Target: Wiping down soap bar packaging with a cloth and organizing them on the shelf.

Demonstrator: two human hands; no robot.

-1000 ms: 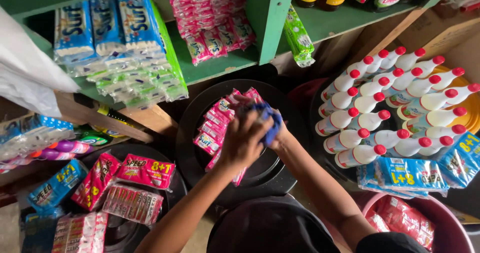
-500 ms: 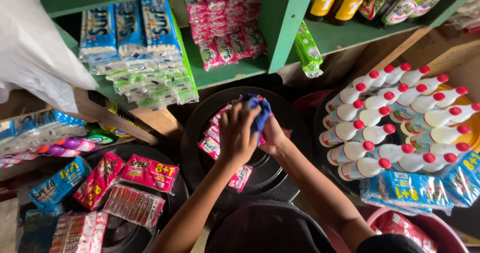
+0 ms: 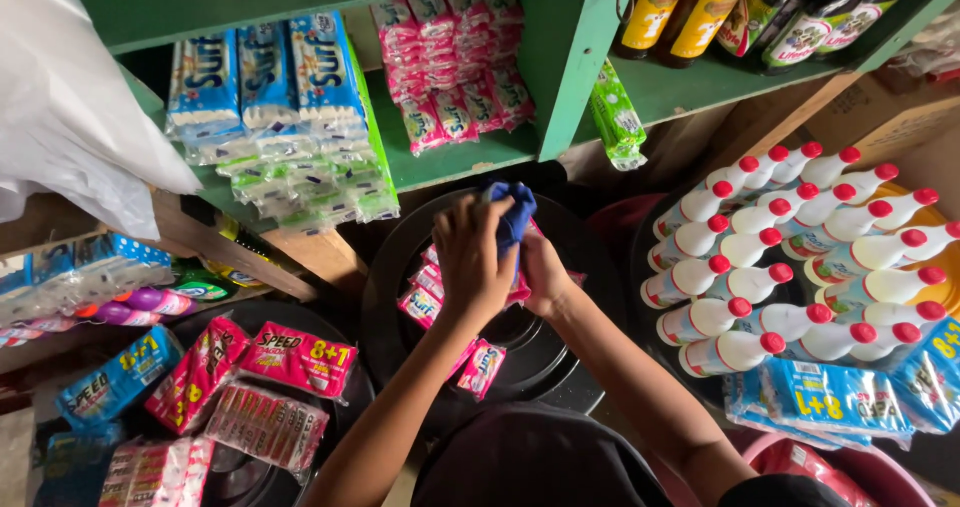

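Head view, blue cloth (image 3: 514,210) pinched between left hand (image 3: 472,257) and right hand (image 3: 541,272) grip

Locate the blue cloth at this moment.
In the head view, the blue cloth sits centre frame, gripped between the left hand and right hand above the black round lid, below the green shelf.

**Soft, uneven light; sharp centre, stretched edges**

Light diffuse, seemingly from upper left and behind the camera; no hard shadows. White plastic bag (image 3: 70,117) at upper left is brightest, close to blown out. Space under the green shelf (image 3: 560,67) falls into deep shadow. Black lid (image 3: 560,367) shows dull sheen, faint highlights along its ridges. White bottles (image 3: 800,257) well lit, crisp. Both hands slightly soft, probably motion blur. Wide-angle bend at the borders: shelf edges slant, corners stretch. Bottom edge dark, out of focus.
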